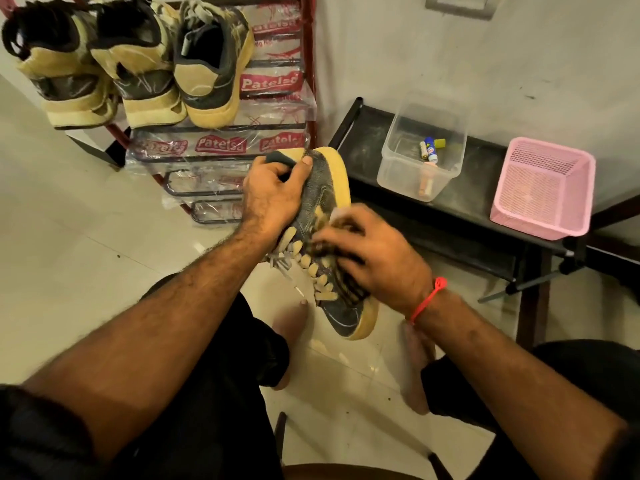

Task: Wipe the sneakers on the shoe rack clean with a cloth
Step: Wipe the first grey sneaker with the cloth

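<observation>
While held up over the knees, sneaker gripped at the heel by left hand. Right hand curled on a pale cloth, pressed to the side. Looks light and bendy, sole firmer; best held by heel. Three sneakers up on the rack beyond the grip.

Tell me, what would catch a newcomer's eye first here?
In the middle, the left hand grips a grey sneaker with a yellow sole by its heel end, while the right hand rubs its side. Three more sneakers sit on the red shoe rack at top left, and a pink basket stands at right.
</observation>
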